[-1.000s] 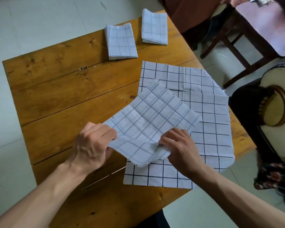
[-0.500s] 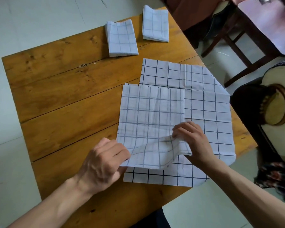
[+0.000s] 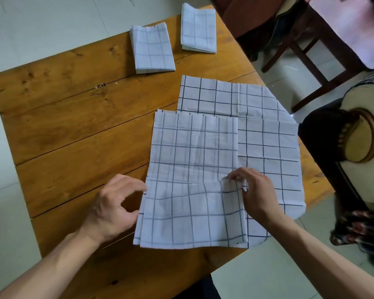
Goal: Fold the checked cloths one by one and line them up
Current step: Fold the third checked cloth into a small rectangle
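A half-folded white cloth with dark checks [image 3: 192, 165] lies flat on the wooden table [image 3: 73, 130]. My left hand [image 3: 115, 208] is beside its left edge with loosely curled fingers, the fingertips just touching the edge and holding nothing. My right hand [image 3: 257, 195] pinches a small raised pleat at the cloth's right edge. Under it lie unfolded checked cloths [image 3: 270, 147], with one reaching further back [image 3: 214, 96]. Two folded cloths, the left one [image 3: 152, 50] and the right one [image 3: 198, 29], sit side by side at the far edge.
The unfolded cloths hang over the table's right edge. A guitar [image 3: 361, 134] stands close to the right of the table, with patterned fabric [image 3: 358, 229] below it. A dark wooden chair [image 3: 311, 50] is at the back right. Pale floor surrounds the table.
The cloth I held up in both hands has been laid flat, folded in half, on the unfolded cloths. My left hand has let go of its corner; my right hand still pinches the right edge.
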{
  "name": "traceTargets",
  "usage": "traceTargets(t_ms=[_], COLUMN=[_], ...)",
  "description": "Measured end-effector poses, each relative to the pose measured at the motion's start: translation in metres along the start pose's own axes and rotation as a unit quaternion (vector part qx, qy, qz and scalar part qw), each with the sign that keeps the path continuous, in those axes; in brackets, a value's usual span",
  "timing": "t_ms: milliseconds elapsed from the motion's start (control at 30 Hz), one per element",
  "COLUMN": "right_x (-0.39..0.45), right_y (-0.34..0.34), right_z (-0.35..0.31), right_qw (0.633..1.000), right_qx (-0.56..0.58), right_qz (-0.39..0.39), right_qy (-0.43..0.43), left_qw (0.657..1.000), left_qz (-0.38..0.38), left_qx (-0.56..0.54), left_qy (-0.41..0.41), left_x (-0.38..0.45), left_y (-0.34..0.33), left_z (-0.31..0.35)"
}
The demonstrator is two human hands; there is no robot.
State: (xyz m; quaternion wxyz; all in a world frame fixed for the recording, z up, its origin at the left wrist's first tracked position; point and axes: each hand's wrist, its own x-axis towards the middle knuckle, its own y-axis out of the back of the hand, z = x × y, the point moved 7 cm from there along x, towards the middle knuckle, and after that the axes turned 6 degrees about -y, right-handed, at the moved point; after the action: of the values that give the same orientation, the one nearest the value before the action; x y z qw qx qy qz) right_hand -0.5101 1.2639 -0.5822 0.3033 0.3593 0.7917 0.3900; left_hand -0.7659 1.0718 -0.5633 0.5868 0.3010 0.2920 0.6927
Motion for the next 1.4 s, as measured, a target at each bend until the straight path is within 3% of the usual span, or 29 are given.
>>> traceTargets(t_ms=[233, 367, 500, 733, 900, 1167, 1400], right_x=[0.005, 0.005, 0.005, 0.014, 0.024, 0.041, 0.048], right_y=[-0.002, 0.0, 0.002, 0.006, 0.009, 0.012, 0.011], right_z=[0.006, 0.005, 0.003, 0.007, 0.01, 0.015, 0.017], right_qw=[1.0, 1.0, 1.0, 0.997, 0.991, 0.982, 0.983], right_qx=[0.009, 0.011, 0.007, 0.053, 0.078, 0.075, 0.04], right_qz=[-0.014, -0.017, -0.022, -0.028, -0.018, 0.002, -0.031], right_qy=[-0.024, -0.02, -0.004, -0.054, -0.104, -0.176, -0.177], left_qw=[1.0, 0.99, 0.982, 0.999, 0.984, 0.968, 0.941], left_qz=[-0.004, 0.012, -0.032, -0.027, -0.046, 0.019, -0.025], left_qx=[0.029, 0.103, 0.099, 0.01, -0.055, -0.038, 0.03], left_qy=[0.01, -0.099, -0.158, -0.02, 0.164, 0.247, 0.337], left_x=[0.027, 0.043, 0.04, 0.053, 0.066, 0.085, 0.098], left_y=[-0.011, -0.017, -0.027, -0.019, -0.019, -0.015, -0.018], left_z=[-0.011, 0.001, 0.006, -0.009, -0.031, -0.039, -0.047])
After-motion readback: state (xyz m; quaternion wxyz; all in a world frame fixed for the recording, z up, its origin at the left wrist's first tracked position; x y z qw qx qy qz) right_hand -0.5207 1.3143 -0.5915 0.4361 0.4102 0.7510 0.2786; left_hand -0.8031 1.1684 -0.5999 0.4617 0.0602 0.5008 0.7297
